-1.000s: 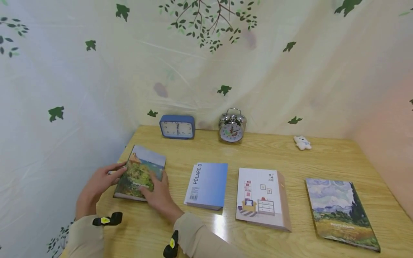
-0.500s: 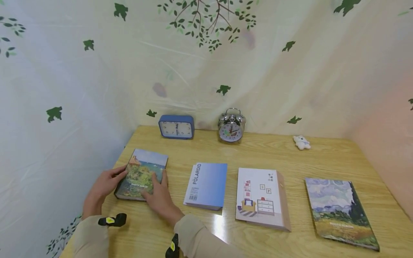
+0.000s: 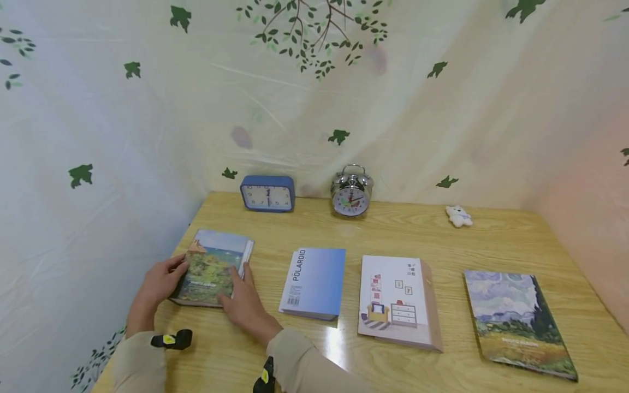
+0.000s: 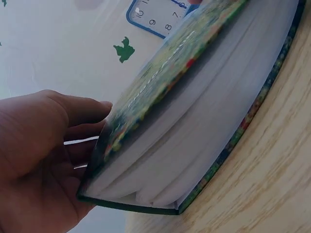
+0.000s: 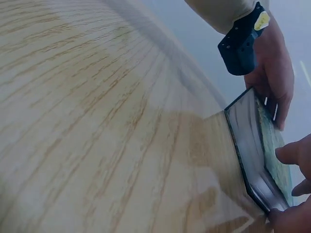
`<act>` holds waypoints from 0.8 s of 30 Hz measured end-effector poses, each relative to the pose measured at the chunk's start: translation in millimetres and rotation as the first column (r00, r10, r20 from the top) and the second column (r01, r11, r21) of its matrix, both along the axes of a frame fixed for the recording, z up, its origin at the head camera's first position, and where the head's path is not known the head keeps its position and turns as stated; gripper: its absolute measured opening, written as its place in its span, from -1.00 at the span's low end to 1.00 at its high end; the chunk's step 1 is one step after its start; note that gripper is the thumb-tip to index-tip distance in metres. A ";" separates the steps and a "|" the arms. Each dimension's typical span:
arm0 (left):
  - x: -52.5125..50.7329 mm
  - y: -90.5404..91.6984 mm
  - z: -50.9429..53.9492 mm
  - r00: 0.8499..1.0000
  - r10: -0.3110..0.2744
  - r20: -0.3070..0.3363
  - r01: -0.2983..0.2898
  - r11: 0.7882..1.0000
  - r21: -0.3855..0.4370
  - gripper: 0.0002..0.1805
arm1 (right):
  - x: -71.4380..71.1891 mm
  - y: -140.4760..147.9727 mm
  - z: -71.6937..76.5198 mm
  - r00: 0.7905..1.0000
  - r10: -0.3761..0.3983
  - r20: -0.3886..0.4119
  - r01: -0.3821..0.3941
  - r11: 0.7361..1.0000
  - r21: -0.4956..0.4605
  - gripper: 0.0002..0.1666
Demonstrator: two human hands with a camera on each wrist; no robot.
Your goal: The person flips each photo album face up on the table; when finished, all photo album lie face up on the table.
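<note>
A thick photo album [image 3: 207, 273] with a painted seaside cover lies at the table's left side. My left hand [image 3: 158, 284] holds its left edge, the thumb by the cover's rim and the fingers down along the spine, as the left wrist view shows of the hand [image 4: 39, 150] and the album [image 4: 209, 87]. My right hand [image 3: 247, 308] grips the lower right part, some fingers on the cover. In the right wrist view its fingers [image 5: 293, 153] rest on the cover of the album [image 5: 245, 141], whose page edges show between the covers.
To the right lie a blue Polaroid album [image 3: 316, 284], a white album with a furniture drawing [image 3: 393, 305] and a landscape photo album [image 3: 516, 322]. Along the back stand a blue clock [image 3: 268, 195] and a silver alarm clock [image 3: 351, 194]; a white bear figure [image 3: 459, 216] lies further right.
Both hands have stayed on the album. Its top end has come slightly nearer since the first frame, and its front cover now sits further left, with white page edges showing along the right side.
</note>
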State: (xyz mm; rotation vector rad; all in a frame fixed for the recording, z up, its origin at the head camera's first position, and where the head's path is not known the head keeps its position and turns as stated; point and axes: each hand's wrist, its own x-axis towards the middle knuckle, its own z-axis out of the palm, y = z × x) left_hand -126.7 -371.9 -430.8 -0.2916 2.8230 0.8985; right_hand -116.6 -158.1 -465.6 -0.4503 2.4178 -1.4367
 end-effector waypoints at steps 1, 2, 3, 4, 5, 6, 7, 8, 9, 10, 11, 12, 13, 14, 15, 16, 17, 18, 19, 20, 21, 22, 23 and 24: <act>0.1 0.6 0.7 1.000 -0.005 -0.008 0.005 1.000 -0.027 -0.29 | -1.0 0.9 0.1 1.000 0.001 -0.009 -0.001 1.000 -0.009 -0.23; 0.1 1.1 1.6 1.000 -0.011 -0.014 0.010 0.999 -0.047 -0.29 | -2.0 2.0 0.3 1.000 0.003 -0.015 -0.003 1.000 -0.015 -0.24; 0.3 1.7 2.1 1.000 -0.014 -0.016 0.013 0.998 -0.058 -0.28 | -3.0 3.3 0.7 1.000 0.006 -0.015 -0.006 1.000 -0.026 -0.24; 0.4 2.3 2.5 1.000 -0.014 -0.017 0.013 0.998 -0.063 -0.27 | -4.3 4.5 1.1 1.000 0.006 -0.015 -0.006 0.999 -0.035 -0.25; 0.5 2.7 2.6 1.000 -0.014 -0.020 0.012 0.997 -0.070 -0.26 | -5.7 5.9 1.9 1.000 0.006 -0.014 -0.007 0.999 -0.044 -0.25; 0.3 3.2 2.4 1.000 -0.010 -0.023 0.009 0.997 -0.073 -0.25 | -7.0 7.3 2.9 1.000 0.008 -0.013 -0.008 0.999 -0.051 -0.25; 0.0 3.7 1.6 1.000 -0.007 -0.028 0.005 0.997 -0.074 -0.24 | -8.6 9.1 4.6 1.000 0.009 -0.010 -0.009 0.998 -0.061 -0.25; -0.3 4.4 1.0 0.999 -0.004 -0.038 0.001 0.997 -0.076 -0.24 | -10.3 11.0 6.3 1.000 0.007 -0.003 -0.008 0.998 -0.065 -0.25; -0.6 5.2 0.2 0.999 0.001 -0.050 -0.005 0.997 -0.076 -0.23 | -12.1 13.3 8.7 1.000 0.006 0.000 -0.006 0.997 -0.074 -0.25; -1.0 6.2 -0.2 0.998 0.006 -0.066 -0.011 0.997 -0.078 -0.23 | -14.3 15.4 10.9 1.000 0.004 -0.005 -0.004 0.997 -0.074 -0.25; -1.3 7.4 -0.6 0.996 0.013 -0.084 -0.019 0.997 -0.080 -0.23 | -16.4 17.9 13.6 1.000 0.002 -0.012 -0.003 0.997 -0.077 -0.25; -1.8 8.4 -0.6 0.994 0.018 -0.106 -0.027 0.996 -0.084 -0.23 | -18.9 20.6 16.4 1.000 0.000 -0.025 -0.002 0.997 -0.077 -0.26; -2.3 9.7 -0.1 0.991 0.026 -0.129 -0.037 0.996 -0.087 -0.23 | -21.2 23.6 19.6 0.999 -0.006 -0.036 0.003 0.997 -0.080 -0.27; -2.2 11.6 0.8 0.987 0.034 -0.154 -0.048 0.995 -0.091 -0.24 | -23.5 26.8 22.7 0.999 -0.015 -0.045 0.011 0.997 -0.078 -0.27; -2.1 13.6 1.8 0.982 0.043 -0.184 -0.062 0.993 -0.096 -0.26 | -26.0 30.0 25.7 0.998 -0.025 -0.064 0.020 0.997 -0.074 -0.27; -2.0 15.9 3.2 0.975 0.052 -0.215 -0.075 0.992 -0.100 -0.27 | -28.4 33.6 28.5 0.996 -0.037 -0.081 0.032 0.997 -0.066 -0.28; -1.9 18.7 4.4 0.966 0.061 -0.250 -0.088 0.991 -0.100 -0.29 | -30.3 37.9 32.0 0.994 -0.050 -0.092 0.045 0.997 -0.063 -0.28; -2.0 21.4 5.8 0.957 0.066 -0.283 -0.098 0.990 -0.100 -0.31 | -32.3 42.6 35.2 0.993 -0.066 -0.095 0.060 0.996 -0.060 -0.28; -1.9 24.7 7.0 0.946 0.071 -0.316 -0.105 0.990 -0.093 -0.34 | -34.2 47.6 38.0 0.992 -0.081 -0.098 0.075 0.995 -0.062 -0.28; -2.3 27.8 7.5 0.933 0.072 -0.352 -0.109 0.990 -0.086 -0.37 | -36.3 52.9 40.7 0.991 -0.094 -0.098 0.088 0.994 -0.063 -0.28; -2.8 31.1 8.3 0.921 0.070 -0.384 -0.109 0.991 -0.079 -0.40 | -38.3 58.6 43.1 0.989 -0.106 -0.103 0.100 0.993 -0.061 -0.28; -3.4 34.9 9.6 0.910 0.071 -0.409 -0.107 0.992 -0.066 -0.42 | -40.0 65.0 45.6 0.989 -0.116 -0.096 0.110 0.992 -0.064 -0.28; -4.3 38.9 10.6 0.898 0.066 -0.436 -0.100 0.993 -0.056 -0.44 | -42.0 71.5 47.5 0.987 -0.127 -0.095 0.121 0.990 -0.066 -0.28; -5.1 43.1 11.4 0.890 0.061 -0.451 -0.089 0.995 -0.040 -0.46 | -44.4 78.1 48.6 0.986 -0.135 -0.101 0.128 0.989 -0.068 -0.28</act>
